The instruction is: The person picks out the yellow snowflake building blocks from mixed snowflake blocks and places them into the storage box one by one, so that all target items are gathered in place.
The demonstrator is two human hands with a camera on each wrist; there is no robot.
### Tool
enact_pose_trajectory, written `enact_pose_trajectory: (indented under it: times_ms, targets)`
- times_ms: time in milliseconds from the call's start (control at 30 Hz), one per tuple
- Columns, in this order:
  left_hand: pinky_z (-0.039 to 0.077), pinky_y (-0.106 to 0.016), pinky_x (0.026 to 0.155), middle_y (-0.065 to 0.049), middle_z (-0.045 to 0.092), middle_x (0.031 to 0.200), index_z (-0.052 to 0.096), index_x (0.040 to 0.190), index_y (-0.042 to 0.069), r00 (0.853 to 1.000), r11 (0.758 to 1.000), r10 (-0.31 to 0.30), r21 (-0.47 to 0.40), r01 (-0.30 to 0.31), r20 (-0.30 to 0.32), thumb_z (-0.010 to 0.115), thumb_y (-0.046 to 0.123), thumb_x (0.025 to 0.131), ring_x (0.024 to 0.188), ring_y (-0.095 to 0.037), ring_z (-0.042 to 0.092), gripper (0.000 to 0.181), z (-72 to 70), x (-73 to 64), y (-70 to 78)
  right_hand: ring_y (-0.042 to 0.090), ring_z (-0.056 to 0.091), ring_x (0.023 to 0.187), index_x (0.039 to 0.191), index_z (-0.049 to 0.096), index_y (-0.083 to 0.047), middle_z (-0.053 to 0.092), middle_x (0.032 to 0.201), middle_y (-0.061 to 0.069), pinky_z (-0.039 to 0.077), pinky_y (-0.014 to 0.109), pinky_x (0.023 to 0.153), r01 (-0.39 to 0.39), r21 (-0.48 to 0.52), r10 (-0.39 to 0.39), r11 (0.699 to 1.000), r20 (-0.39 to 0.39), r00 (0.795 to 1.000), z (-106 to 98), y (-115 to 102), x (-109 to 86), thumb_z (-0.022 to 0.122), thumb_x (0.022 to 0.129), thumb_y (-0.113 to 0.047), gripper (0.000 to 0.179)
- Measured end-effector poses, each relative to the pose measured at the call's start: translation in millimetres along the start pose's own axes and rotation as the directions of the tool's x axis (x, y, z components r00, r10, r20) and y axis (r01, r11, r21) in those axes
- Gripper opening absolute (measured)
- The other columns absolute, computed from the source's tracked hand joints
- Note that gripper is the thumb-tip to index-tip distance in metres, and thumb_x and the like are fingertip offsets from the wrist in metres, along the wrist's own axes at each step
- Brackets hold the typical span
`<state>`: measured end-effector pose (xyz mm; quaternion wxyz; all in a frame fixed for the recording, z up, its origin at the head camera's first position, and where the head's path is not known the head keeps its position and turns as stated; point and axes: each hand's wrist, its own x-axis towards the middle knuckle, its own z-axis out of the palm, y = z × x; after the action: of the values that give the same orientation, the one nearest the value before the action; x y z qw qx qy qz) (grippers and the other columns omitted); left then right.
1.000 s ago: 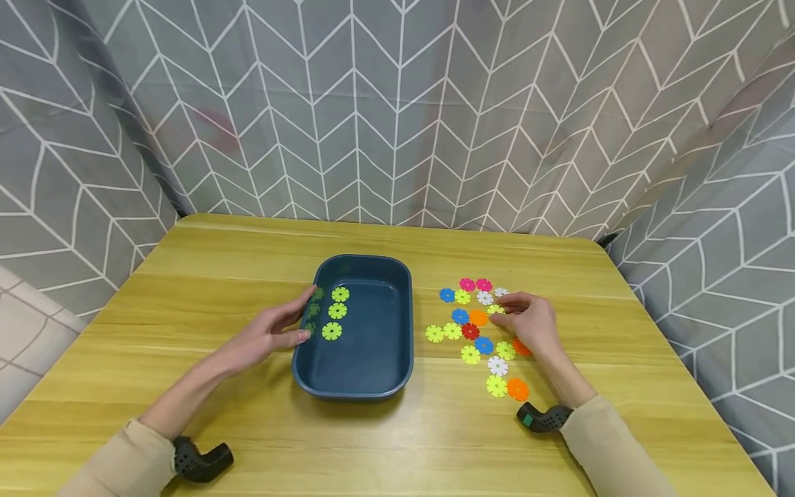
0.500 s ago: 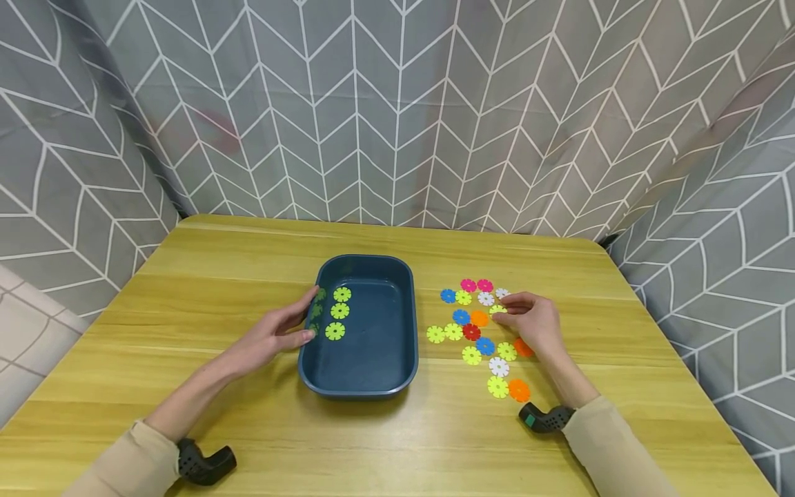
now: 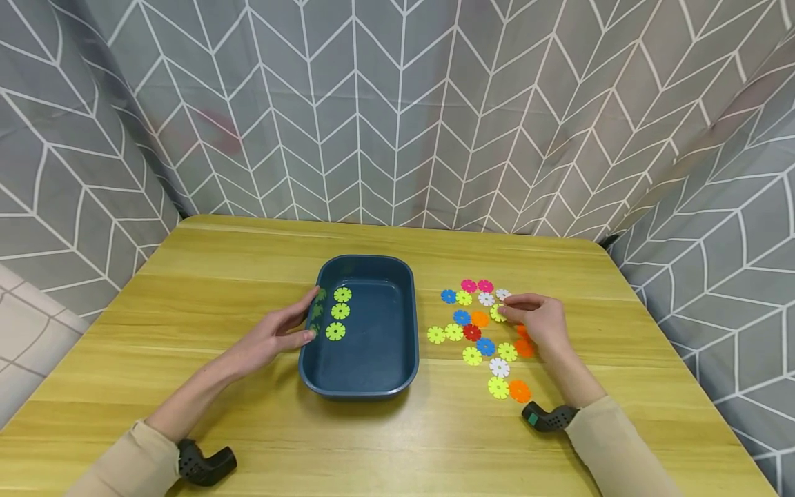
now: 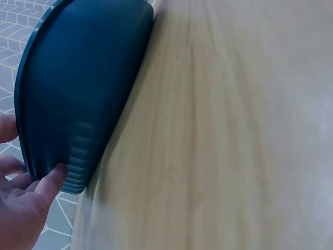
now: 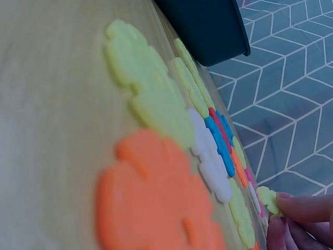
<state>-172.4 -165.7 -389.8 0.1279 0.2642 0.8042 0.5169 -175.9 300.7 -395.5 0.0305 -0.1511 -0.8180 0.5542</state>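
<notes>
My left hand (image 3: pixel 281 324) holds the left rim of a dark blue plastic tub (image 3: pixel 375 395), thumb on the wall in the left wrist view. Inside the tub, a yellow-green notched plastic disc (image 3: pixel 335 331) lies in a column with two like it; their reflections show on the wall. My right hand (image 3: pixel 542 323) pinches another yellow-green disc (image 5: pixel 268 200) between thumb and fingertips, raised off the table in the right wrist view. Around that hand lie loose discs: white (image 3: pixel 486 299), orange (image 3: pixel 519 391), blue (image 3: pixel 486 346), red (image 3: pixel 472 333) and pink (image 3: pixel 485 286). The palm hides some orange ones partly.
The wooden table (image 3: pixel 248 414) carries the tub at its middle and the loose discs right of it. A grey curtain (image 3: pixel 397 124) with white zigzag lines hangs behind and at the sides. Each wrist wears a black device (image 3: pixel 549 417).
The tub and left hand have shifted slightly right. My right hand has drawn a little right, with the yellow-green disc between its fingertips, uncovering more of the orange discs.
</notes>
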Motion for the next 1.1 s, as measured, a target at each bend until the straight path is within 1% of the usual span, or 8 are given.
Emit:
enact_pose_trajectory:
  times_ms: [167, 333, 500, 633, 767, 933, 1000, 1100]
  targets:
    - [0.022, -0.054, 0.117, -0.021, 0.009, 0.166, 0.014, 0.159, 0.002, 1.0, 1.0, -0.002, -0.01, 0.002, 0.003, 0.054, 0.014, 0.102, 0.149, -0.047, 0.018, 0.071, 0.2, 0.0, 0.2, 0.009, 0.073, 0.074, 0.121, 0.065, 0.011, 0.074, 0.081, -0.008, 0.062, 0.024, 0.073, -0.034, 0.151, 0.031, 0.988, 0.023, 0.999, 0, -1, 1.1, 0.08, 0.085, -0.009, 0.043]
    - [0.022, -0.054, 0.117, -0.021, 0.009, 0.166, 0.015, 0.159, 0.002, 1.0, 1.0, -0.001, -0.011, 0.001, 0.002, 0.054, 0.014, 0.102, 0.15, -0.047, 0.017, 0.071, 0.9, 0.2, 0.5, 0.01, 0.073, 0.074, 0.122, 0.064, 0.013, 0.074, 0.081, -0.008, 0.062, 0.025, 0.075, -0.051, 0.209, 0.048, 0.977, 0.019, 0.999, -2, -3, 0.0, 0.081, 0.084, -0.01, 0.047]
    - [0.021, -0.055, 0.118, -0.022, 0.009, 0.166, 0.015, 0.16, 0.003, 1.0, 1.0, -0.009, -0.011, 0.009, 0.002, 0.054, 0.014, 0.102, 0.15, -0.047, 0.016, 0.071, 0.5, -0.1, 0.8, 0.013, 0.075, 0.077, 0.122, 0.063, 0.013, 0.074, 0.084, -0.006, 0.062, 0.029, 0.08, -0.07, 0.277, 0.055, 0.958, 0.06, 0.997, -5, -8, -3.5, 0.08, 0.085, -0.01, 0.047]
    - [0.021, -0.056, 0.118, -0.021, 0.008, 0.166, 0.014, 0.16, 0.003, 1.0, 1.0, -0.011, -0.012, 0.011, 0.002, 0.054, 0.014, 0.102, 0.15, -0.047, 0.016, 0.071, -0.1, -0.1, 0.8, 0.013, 0.075, 0.079, 0.12, 0.067, 0.011, 0.075, 0.087, -0.005, 0.061, 0.032, 0.085, -0.084, 0.306, 0.059, 0.948, 0.092, 0.994, -6, -14, -6.4, 0.078, 0.086, -0.01, 0.041]
    - [0.021, -0.056, 0.118, -0.021, 0.009, 0.166, 0.015, 0.16, 0.003, 1.0, 1.0, -0.01, -0.011, 0.01, 0.002, 0.054, 0.014, 0.102, 0.15, -0.047, 0.016, 0.071, -0.4, 0.0, 0.8, 0.013, 0.075, 0.082, 0.119, 0.069, 0.007, 0.075, 0.09, -0.005, 0.059, 0.034, 0.09, -0.104, 0.293, 0.073, 0.95, 0.117, 0.99, -6, -21, -9.6, 0.077, 0.088, -0.012, 0.038]
    - [0.021, -0.057, 0.118, -0.022, 0.01, 0.166, 0.015, 0.159, 0.002, 1.0, 1.0, -0.006, -0.01, 0.006, 0.002, 0.054, 0.014, 0.102, 0.149, -0.047, 0.017, 0.071, -0.4, 0.0, 0.9, 0.016, 0.075, 0.086, 0.129, 0.059, 0.012, 0.074, 0.092, -0.004, 0.057, 0.034, 0.094, -0.111, 0.289, 0.065, 0.951, 0.164, 0.984, -3, -30, -13.0, 0.076, 0.089, -0.014, 0.051]
    - [0.022, -0.057, 0.118, -0.022, 0.01, 0.166, 0.015, 0.159, 0.002, 1.0, 1.0, -0.006, -0.012, 0.006, 0.002, 0.054, 0.013, 0.102, 0.149, -0.048, 0.017, 0.071, -0.4, 0.0, 0.9, 0.016, 0.076, 0.087, 0.132, 0.055, 0.014, 0.074, 0.092, -0.004, 0.057, 0.032, 0.094, -0.109, 0.289, 0.057, 0.951, 0.184, 0.981, -1, -34, -13.9, 0.075, 0.09, -0.013, 0.054]
    - [0.022, -0.057, 0.118, -0.023, 0.01, 0.166, 0.015, 0.159, 0.001, 1.0, 1.0, -0.007, -0.013, 0.007, 0.001, 0.054, 0.013, 0.102, 0.149, -0.048, 0.017, 0.071, -0.3, -0.1, 0.9, 0.015, 0.076, 0.085, 0.133, 0.054, 0.015, 0.074, 0.092, -0.003, 0.058, 0.028, 0.091, -0.108, 0.285, 0.049, 0.952, 0.205, 0.977, 3, -39, -15.4, 0.072, 0.092, -0.011, 0.052]
